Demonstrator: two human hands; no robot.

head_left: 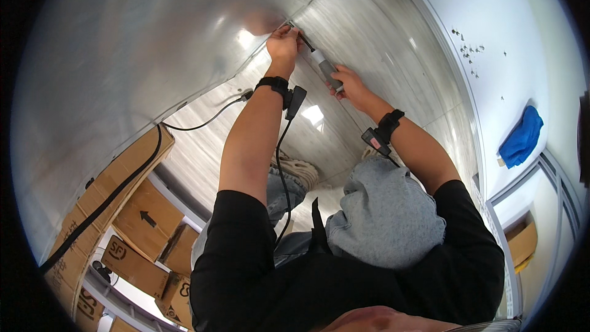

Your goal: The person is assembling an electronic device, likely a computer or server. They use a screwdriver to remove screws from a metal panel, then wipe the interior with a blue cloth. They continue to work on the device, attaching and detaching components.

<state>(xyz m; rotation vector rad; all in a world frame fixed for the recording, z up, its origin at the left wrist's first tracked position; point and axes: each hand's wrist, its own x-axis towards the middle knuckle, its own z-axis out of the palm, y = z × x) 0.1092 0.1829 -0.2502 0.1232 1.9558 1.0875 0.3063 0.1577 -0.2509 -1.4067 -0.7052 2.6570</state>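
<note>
My right hand is closed round the grey handle of a screwdriver with a whitish collar and a thin dark shaft. The shaft points up and left to the lower edge of a large shiny metal panel. At that edge, my left hand has its fingers drawn together beside the shaft's tip. Whatever is between those fingers is too small and covered to make out. Both wrists wear black straps with small dark boxes, and a cable trails from the left one.
Several small screws and a blue cloth lie on the white surface at right. Cardboard boxes are stacked on a rack at lower left. A black cable runs from the panel's side across the wood-look floor.
</note>
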